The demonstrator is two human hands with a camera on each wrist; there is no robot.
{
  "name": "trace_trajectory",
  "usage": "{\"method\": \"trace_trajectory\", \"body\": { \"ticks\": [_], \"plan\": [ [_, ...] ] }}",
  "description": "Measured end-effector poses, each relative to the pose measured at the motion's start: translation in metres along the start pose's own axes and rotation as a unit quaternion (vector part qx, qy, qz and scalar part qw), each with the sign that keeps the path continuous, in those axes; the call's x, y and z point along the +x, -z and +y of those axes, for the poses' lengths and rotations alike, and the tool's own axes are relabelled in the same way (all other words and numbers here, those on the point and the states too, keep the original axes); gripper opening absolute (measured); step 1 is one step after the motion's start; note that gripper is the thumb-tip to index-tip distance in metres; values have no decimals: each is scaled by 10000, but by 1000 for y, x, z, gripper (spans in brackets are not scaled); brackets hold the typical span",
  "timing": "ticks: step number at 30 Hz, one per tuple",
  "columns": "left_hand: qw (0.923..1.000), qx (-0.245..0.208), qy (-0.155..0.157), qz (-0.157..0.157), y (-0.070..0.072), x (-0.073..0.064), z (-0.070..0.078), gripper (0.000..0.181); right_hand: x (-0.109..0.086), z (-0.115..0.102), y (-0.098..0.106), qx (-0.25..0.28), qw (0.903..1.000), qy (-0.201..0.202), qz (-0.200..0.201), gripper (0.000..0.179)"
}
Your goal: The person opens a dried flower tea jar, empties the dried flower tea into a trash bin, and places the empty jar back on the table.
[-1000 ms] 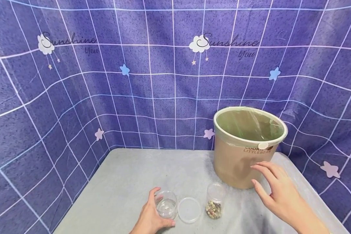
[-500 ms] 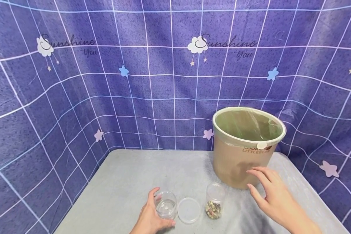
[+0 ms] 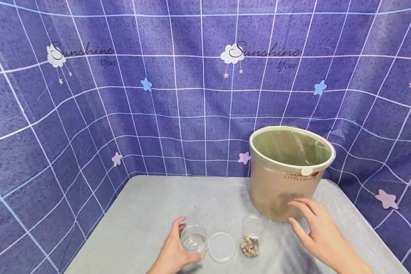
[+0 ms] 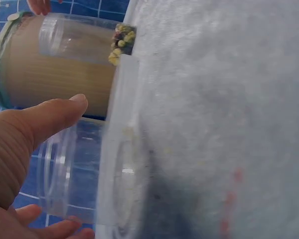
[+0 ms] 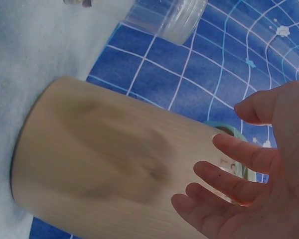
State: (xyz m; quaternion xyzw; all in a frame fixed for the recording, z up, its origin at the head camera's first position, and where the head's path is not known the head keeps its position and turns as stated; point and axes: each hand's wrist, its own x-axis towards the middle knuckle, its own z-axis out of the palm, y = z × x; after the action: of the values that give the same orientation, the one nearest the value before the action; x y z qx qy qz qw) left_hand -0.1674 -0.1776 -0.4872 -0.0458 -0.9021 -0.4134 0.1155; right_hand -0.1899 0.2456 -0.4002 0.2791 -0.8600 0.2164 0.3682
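We see smooth, glossy clear plastic in the squat jar (image 3: 193, 239) and in the taller jar (image 3: 252, 225), whose dried pieces (image 3: 249, 247) look matt and rough, while the flat lid (image 3: 221, 247) is a duller, translucent plastic. The bin (image 3: 277, 196) looks to us like satin-matt plastic with faint fine ribbing, its smooth pale rim (image 3: 254, 151) topping a thin, shiny, crinkled film liner (image 3: 294, 144). Around these we find a matt, mottled, slightly grainy tabletop (image 3: 157, 205) and a softly rippled printed sheet (image 3: 188, 125) with a low sheen.

Head view's nice and bright
We get soft shadow across the bin (image 3: 277, 192), plus a blurry left wrist view.
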Motion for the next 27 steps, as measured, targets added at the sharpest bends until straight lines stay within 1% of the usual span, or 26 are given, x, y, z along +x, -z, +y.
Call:
{"method": "trace_trajectory", "body": {
  "ticks": [4,10,14,20,27],
  "plan": [
    [10000,29,-32,55,6,1,8,122,-1,-1,0,-29,10000,-35,-18,42],
    [9998,146,-84,133,17,5,24,118,-1,-2,-1,-26,10000,-63,-33,41],
    [9996,168,-87,193,21,8,33,117,0,-1,-1,2,10000,-85,-19,41],
    [9997,96,-47,198,22,9,48,115,-1,-2,-4,3,9999,-98,-26,41],
    [9995,-32,-272,143,18,11,66,117,-1,-3,-7,3,10000,-97,-19,42]
  ]
}}
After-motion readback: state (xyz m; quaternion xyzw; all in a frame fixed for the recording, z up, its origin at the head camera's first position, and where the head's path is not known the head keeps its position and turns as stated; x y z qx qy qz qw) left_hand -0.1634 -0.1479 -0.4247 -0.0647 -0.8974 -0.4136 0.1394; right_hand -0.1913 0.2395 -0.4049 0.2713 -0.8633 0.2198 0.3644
